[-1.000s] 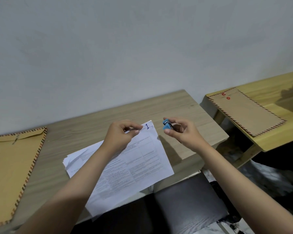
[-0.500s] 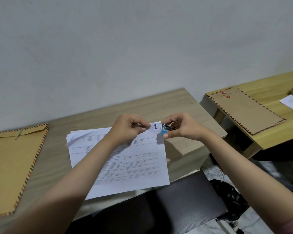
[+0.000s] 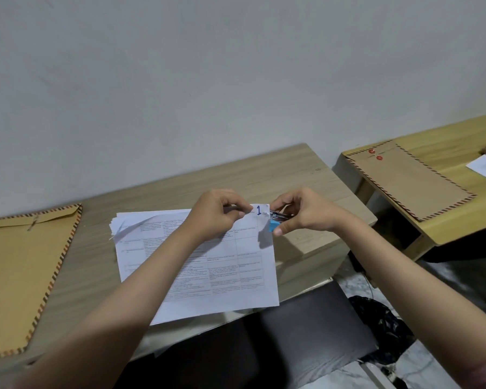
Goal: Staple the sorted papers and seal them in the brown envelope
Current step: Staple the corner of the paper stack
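Since a moment ago: stapler [image 3: 275, 220] brought onto the numbered top-right corner of the papers [image 3: 208, 262] lying on the desk [image 3: 292, 175]. Left hand [image 3: 216, 211] pinching that corner; right hand [image 3: 306, 211] clenched around the stapler. Stapling apparently about to happen; brown envelope [image 3: 20, 270] waiting unopened at far left.

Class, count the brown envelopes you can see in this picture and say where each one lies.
2. One brown envelope lies at the left of the near desk; the other envelope lies on the yellow table at right. None seems hidden.

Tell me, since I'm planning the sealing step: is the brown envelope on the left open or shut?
Cannot tell: the brown envelope lies flat on the desk, flap folded down, clasp too small to read.
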Tool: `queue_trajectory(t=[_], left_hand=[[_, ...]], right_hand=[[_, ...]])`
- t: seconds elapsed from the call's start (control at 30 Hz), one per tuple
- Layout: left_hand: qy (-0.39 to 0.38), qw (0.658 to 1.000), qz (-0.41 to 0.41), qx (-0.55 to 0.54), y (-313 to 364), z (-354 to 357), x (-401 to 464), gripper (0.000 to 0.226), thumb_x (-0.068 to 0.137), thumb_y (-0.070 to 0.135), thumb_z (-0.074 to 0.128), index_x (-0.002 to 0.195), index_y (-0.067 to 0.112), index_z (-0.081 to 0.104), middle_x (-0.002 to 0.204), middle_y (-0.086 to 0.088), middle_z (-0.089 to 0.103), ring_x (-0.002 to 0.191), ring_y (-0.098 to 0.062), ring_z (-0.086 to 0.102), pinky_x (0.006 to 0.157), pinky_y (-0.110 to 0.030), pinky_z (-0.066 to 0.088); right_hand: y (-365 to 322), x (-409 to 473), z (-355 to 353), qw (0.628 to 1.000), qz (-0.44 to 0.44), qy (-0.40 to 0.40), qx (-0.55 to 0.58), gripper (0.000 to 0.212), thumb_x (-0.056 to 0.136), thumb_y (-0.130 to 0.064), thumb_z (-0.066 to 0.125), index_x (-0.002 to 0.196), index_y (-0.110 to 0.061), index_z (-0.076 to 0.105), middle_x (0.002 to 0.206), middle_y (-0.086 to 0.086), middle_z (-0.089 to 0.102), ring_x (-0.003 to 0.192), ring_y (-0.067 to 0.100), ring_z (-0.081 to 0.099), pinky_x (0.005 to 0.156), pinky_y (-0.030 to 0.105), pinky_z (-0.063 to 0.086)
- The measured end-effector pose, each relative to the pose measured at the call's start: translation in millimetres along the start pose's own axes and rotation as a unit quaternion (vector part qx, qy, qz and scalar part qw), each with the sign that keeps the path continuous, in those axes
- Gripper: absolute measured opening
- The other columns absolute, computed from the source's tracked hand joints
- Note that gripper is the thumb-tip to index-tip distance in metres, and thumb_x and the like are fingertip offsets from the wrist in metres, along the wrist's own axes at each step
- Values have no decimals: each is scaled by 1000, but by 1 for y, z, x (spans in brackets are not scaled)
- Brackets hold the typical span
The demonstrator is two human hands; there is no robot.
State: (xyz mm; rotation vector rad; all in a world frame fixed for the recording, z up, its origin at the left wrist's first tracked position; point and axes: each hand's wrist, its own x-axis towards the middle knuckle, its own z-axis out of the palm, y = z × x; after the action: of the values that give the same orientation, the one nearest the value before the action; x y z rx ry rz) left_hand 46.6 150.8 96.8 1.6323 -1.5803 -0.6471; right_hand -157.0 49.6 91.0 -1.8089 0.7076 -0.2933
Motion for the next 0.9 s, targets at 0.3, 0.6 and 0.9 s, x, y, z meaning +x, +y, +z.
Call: queue_trajectory(t=[0.3,0.6,0.9], left_hand=[[-15,1000,7,16,-1,6,6,20,80,-5,66,86,11,76,87,6,70,80,9,62,75,-4,45],[-19,1000,1,7,-10,0,11,22,78,-8,65,83,11,76,85,4,71,79,2,64,76,-10,48],[-22,1000,6,-8,-13,-2,18,22,78,-10,64,82,8,75,82,6,69,77,5,62,74,-7,45]], right_hand=[[1,9,4,1000,-9,-2,-7,26,60,-7,86,81,-12,71,70,-5,65,64,13,55,63,27,44],[2,24,-4,1000,-10,22,3,35,63,-5,84,95,-5,71,97,17,72,82,20,65,86,44,52],[0,36,-6,1000,-20,7,-14,26,65,-6,83,87,-16,71,85,8,71,73,14,63,73,28,51]])
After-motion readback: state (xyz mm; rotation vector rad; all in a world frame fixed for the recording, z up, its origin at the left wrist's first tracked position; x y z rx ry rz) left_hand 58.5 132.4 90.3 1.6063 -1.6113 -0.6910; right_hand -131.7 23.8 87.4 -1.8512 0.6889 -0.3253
